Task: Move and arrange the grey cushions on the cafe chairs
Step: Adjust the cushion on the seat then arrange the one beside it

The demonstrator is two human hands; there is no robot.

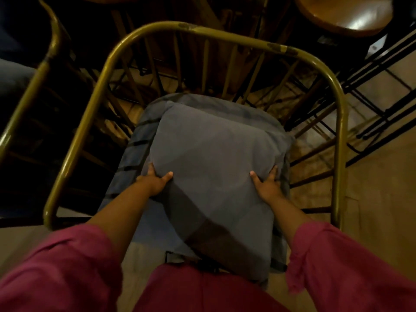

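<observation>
A plump grey cushion (213, 158) lies on top of a flatter grey seat pad (132, 154) on a cafe chair with a curved olive-gold metal frame (202, 32). My left hand (155, 181) grips the cushion's left side, thumb on top and fingers around the edge. My right hand (269, 183) grips its right side the same way. The cushion's near edge hangs toward my body and is partly in shadow. Black straps cross the seat pad on its left.
A second gold-framed chair (45, 64) stands close on the left. A round wooden stool seat (344, 12) is at the upper right, with black wire chair legs (371, 91) beside it. Wooden table legs stand behind the chair back. Tan floor shows at the right.
</observation>
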